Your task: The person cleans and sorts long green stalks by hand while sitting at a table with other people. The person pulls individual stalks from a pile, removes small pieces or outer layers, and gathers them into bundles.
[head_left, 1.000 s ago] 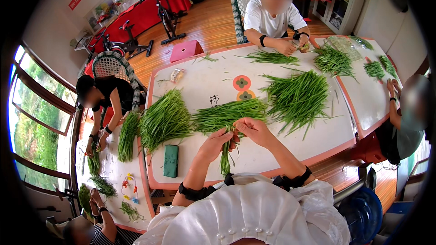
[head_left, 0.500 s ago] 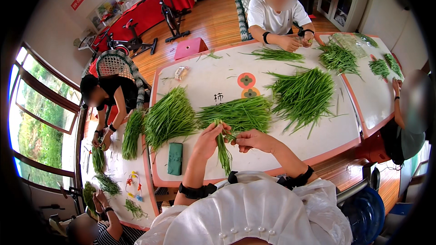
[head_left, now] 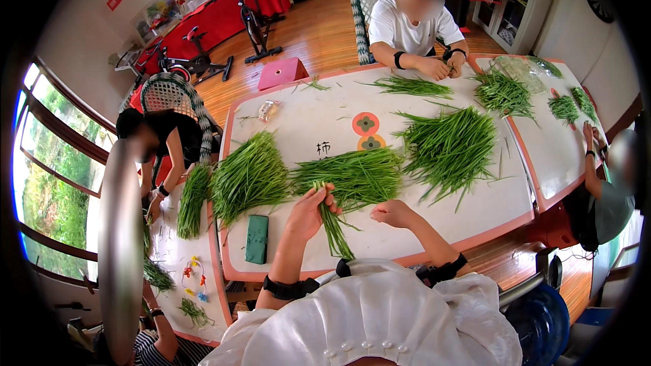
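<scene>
My left hand (head_left: 313,210) is closed around a small bunch of chives (head_left: 334,234), its long green stalks hanging down toward me past the table's near edge. To the right, apart from the bunch, my right hand (head_left: 395,214) has its fingers curled together. Whatever is in its fingers, if anything, is hidden. Just beyond both hands lies a wide pile of chives (head_left: 349,173). Another heap of chives (head_left: 249,175) rests to the left and a large loose heap of chives (head_left: 451,149) to the right.
A dark green case (head_left: 257,238) lies left of my left forearm. The white table (head_left: 298,118) has a pink border. Across it a person (head_left: 413,34) handles greens; others work left and right. A blurred pale shape (head_left: 121,251) covers part of the left table.
My right hand has drawn away from the chives to the right, its fingers curled. My left hand still grips the bunch, which now slants more to the right. The blurred pale shape has appeared at left.
</scene>
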### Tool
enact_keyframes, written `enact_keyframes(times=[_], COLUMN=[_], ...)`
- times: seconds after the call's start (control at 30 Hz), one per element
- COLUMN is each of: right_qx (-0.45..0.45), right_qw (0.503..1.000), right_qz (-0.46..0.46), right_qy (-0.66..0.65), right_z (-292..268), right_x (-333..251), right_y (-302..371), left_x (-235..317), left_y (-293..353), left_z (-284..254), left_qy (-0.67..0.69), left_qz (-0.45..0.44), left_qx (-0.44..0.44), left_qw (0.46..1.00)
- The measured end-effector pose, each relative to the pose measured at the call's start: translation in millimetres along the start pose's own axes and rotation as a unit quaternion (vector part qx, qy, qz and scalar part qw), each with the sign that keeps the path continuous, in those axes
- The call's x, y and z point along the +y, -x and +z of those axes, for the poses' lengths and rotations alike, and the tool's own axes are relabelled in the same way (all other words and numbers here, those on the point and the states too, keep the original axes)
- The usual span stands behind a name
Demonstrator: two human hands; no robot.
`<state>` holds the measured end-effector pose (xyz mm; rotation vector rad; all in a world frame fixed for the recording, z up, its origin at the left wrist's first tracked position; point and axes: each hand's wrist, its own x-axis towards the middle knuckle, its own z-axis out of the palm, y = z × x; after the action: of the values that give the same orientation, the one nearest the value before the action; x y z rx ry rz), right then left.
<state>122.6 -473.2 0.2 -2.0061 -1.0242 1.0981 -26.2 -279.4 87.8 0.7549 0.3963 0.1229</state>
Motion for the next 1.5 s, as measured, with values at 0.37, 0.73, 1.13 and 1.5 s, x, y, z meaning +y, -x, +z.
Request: enact_keyframes(times=[0.37,0.73,1.13,1.5], right_qx=[0.369,0.363,0.126,0.213], right_qw=[0.929,0.91,0.941,0.976], right_qz=[0.011,0.017,0.038,0.004], right_qy=[-0.004,0.2,-0.31,0.038], right_z=[-7,34,-19,15], right_x=[68,79,7,49], right_y=[-23,-47,13,-9], left_x=[-7,-13,-16,-16], left_y=[8,15,14,11], left_z=[-10,-9,-1,7], left_qy=[-0.08,-0.093,-0.135,-0.169], left_qz=[-0.005,-0.027,-0.026,-0.042], left_qx=[0.034,0.028,0.023,0.003], left_qw=[0.996,0.995,0.99,0.985])
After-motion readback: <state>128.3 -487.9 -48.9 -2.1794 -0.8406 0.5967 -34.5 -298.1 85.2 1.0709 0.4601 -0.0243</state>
